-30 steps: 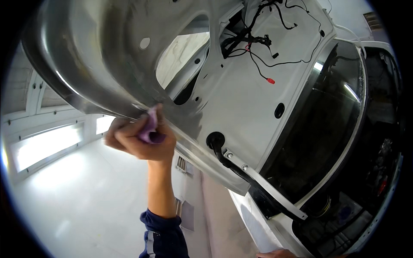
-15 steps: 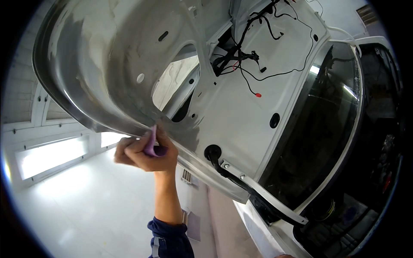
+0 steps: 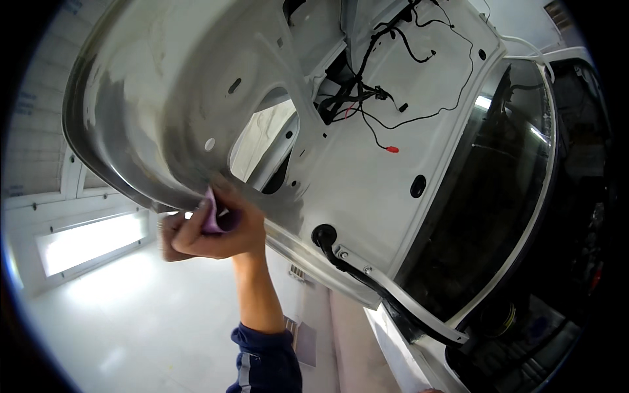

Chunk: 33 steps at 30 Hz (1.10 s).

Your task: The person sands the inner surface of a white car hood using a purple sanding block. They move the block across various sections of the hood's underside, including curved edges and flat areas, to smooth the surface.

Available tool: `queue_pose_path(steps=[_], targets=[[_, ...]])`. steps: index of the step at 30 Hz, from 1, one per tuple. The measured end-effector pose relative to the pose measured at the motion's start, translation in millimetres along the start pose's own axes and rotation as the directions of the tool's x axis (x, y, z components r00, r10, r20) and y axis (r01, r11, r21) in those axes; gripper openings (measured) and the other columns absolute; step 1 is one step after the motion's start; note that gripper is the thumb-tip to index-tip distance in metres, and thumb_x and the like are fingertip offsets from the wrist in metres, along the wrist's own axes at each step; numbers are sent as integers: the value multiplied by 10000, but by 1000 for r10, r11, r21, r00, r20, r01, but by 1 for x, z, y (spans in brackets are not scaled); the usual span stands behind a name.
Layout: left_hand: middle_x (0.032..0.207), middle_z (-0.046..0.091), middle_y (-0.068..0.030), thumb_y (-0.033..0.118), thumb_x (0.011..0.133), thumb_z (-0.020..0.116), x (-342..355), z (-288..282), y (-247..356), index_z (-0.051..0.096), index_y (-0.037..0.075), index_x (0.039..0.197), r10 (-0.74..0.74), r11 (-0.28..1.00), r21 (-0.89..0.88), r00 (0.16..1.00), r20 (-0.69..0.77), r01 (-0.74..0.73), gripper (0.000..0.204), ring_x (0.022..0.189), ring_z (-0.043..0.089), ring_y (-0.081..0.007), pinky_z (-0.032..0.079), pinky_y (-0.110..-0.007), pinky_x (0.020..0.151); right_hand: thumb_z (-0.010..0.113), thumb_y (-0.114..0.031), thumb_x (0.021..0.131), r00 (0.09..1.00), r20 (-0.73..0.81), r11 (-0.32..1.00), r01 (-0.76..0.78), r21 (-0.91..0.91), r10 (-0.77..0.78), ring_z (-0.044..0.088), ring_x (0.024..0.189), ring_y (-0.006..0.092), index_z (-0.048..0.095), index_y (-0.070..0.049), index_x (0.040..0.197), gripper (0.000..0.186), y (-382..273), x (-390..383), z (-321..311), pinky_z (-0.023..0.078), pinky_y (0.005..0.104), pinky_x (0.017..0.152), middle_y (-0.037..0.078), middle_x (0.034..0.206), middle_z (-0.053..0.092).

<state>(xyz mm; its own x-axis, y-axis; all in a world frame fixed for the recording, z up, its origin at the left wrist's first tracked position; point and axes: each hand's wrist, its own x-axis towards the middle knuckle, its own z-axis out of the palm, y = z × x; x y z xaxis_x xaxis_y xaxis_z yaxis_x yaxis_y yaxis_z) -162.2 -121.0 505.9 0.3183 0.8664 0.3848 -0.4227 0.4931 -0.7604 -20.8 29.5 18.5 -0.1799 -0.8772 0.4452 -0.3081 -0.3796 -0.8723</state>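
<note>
My left hand (image 3: 219, 229) reaches up from the lower edge in a dark blue sleeve. Its fingers are closed on a folded purple sheet of sandpaper (image 3: 211, 213), with the fingertips against the lower edge of a curved car body panel (image 3: 141, 124). That panel is pale, with grey, bare-looking patches along its rim and round the hand. Just right of the fingers is a large oval opening (image 3: 262, 141) in the panel. Only a sliver of skin shows at the bottom right edge, apparently my right hand (image 3: 432, 391); its fingers are hidden.
A black wiring bundle (image 3: 357, 88) hangs loose with a red-tipped lead (image 3: 392, 150). Right of my hand, a black tube (image 3: 325, 237) meets a pale metal arm (image 3: 419, 298). Dark glass (image 3: 481, 196) fills the right side. A bright light panel (image 3: 95, 242) stands at left.
My left hand has slid a little to the left along the panel's lower edge with the sandpaper. The view has shifted slightly.
</note>
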Motion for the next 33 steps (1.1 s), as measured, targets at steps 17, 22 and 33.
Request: queue_pose_path(steps=[17,22,33], targets=[[1057,432,-141,32,913,744,-34,-6,7,462,52,957,1,986,168,998,60,-11,285,956,467,-244,399,-365,849,657,-217,829,978,-74,980,193,-45,-196,672,713,370,585,64,1351,597,26,-11,17,543,454,672,208,762,667],[1044,434,-124,36,898,768,16,4,4,466,45,963,122,984,127,993,11,-122,309,973,475,-247,398,-345,827,669,-227,825,984,-39,984,173,-35,-175,679,743,389,580,49,1367,615,21,-7,13,547,462,696,216,792,675],[988,441,-96,62,923,740,30,2,12,459,53,953,145,971,185,989,31,-149,283,958,473,-242,396,-361,832,673,-222,836,972,208,987,-130,99,107,687,900,425,600,2,1375,588,-20,-12,-26,541,486,836,255,952,709]])
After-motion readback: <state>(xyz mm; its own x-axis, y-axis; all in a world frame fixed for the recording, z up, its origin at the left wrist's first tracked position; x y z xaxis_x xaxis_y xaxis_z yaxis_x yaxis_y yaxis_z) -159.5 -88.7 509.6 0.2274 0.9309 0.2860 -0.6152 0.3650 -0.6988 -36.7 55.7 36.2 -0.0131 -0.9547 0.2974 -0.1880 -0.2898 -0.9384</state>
